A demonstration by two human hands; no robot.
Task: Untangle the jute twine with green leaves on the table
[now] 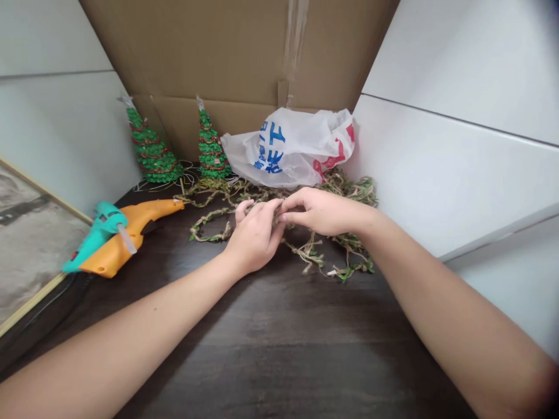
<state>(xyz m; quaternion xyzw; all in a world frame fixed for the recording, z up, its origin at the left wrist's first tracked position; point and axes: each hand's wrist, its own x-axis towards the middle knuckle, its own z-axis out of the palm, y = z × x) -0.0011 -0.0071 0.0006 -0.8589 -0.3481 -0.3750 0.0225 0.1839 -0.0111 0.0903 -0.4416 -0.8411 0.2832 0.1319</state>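
A tangle of leafy twine garland (305,251), brown cord with small green leaves, spreads over the dark table. My left hand (255,235) curls around part of it near the middle. Close against it, my right hand (321,210) pinches at the garland with thumb and forefinger, the fingertips of both hands meeting. The strand between the fingers is mostly hidden. One loop of the garland lies to the left of my left hand, and a thicker heap sits behind my right hand and wrist.
An orange and teal glue gun (117,233) lies at the left. Two small green Christmas trees (152,152) with red trim stand at the back, thin white wires around their bases. A white plastic bag (301,148) rests against the cardboard (209,52). White panels (471,157) flank the dark table (279,349).
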